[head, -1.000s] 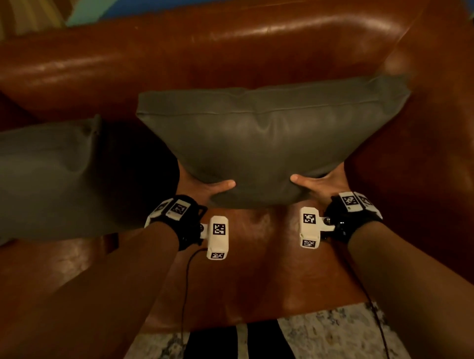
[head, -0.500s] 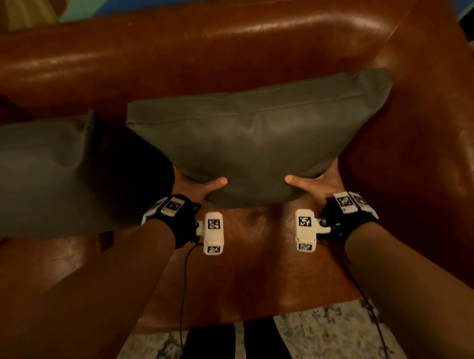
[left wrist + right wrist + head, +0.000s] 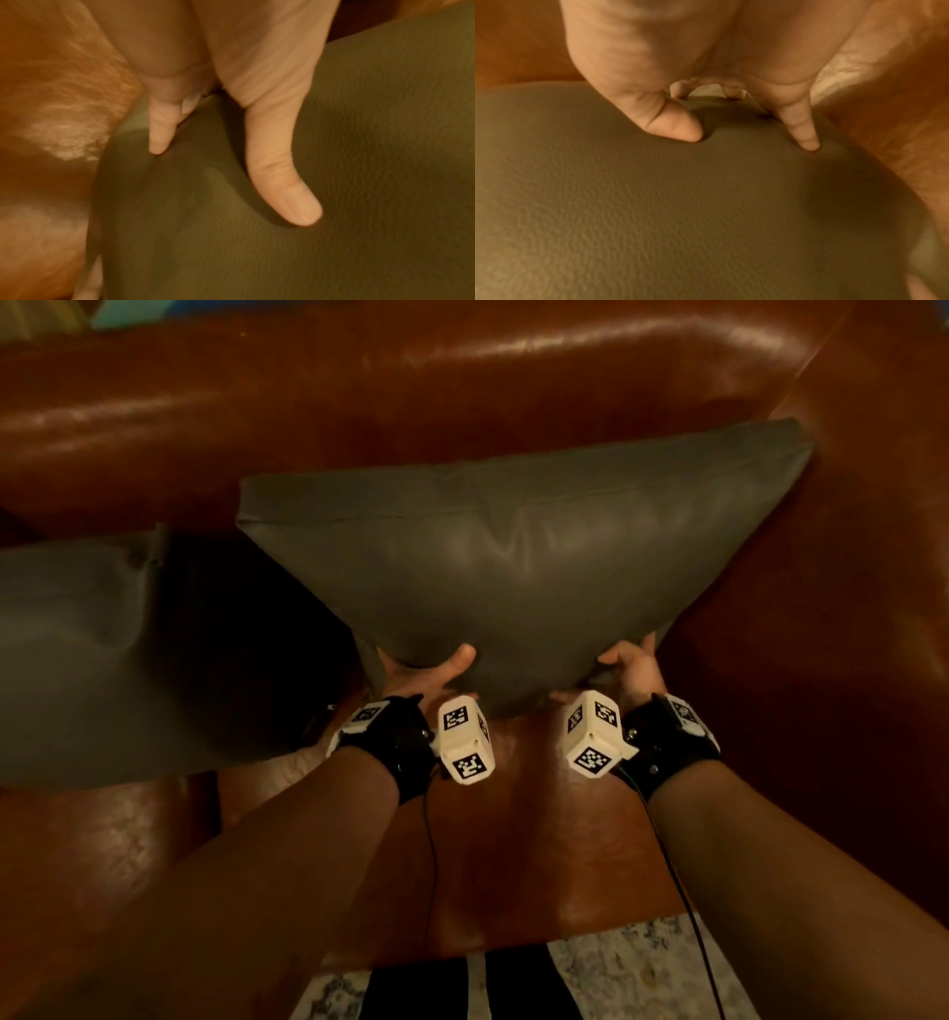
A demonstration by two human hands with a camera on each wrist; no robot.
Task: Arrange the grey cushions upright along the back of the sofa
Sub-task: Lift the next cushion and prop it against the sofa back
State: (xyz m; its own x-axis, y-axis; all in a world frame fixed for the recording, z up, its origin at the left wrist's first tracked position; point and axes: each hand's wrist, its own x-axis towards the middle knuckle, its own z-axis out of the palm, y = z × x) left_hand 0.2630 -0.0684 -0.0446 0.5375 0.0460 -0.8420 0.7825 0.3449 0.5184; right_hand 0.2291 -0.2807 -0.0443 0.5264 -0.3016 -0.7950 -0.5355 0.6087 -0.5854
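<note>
Grey cushion (image 3: 518, 577) held at the sofa's (image 3: 462, 392) right corner, left hand (image 3: 421, 672) and right hand (image 3: 629, 667) pinching its lower corners, thumbs in front. We judge it nearly placed; second cushion (image 3: 87, 654) at left looks upright already.

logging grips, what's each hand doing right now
Left hand: grips the grey cushion at its lower edge.
Right hand: grips the same cushion.

We reach both forearms forward, our left hand (image 3: 421, 672) and right hand (image 3: 629, 667) level, thumbs pressed on top, fingers curled beneath in a firm grip.
</note>
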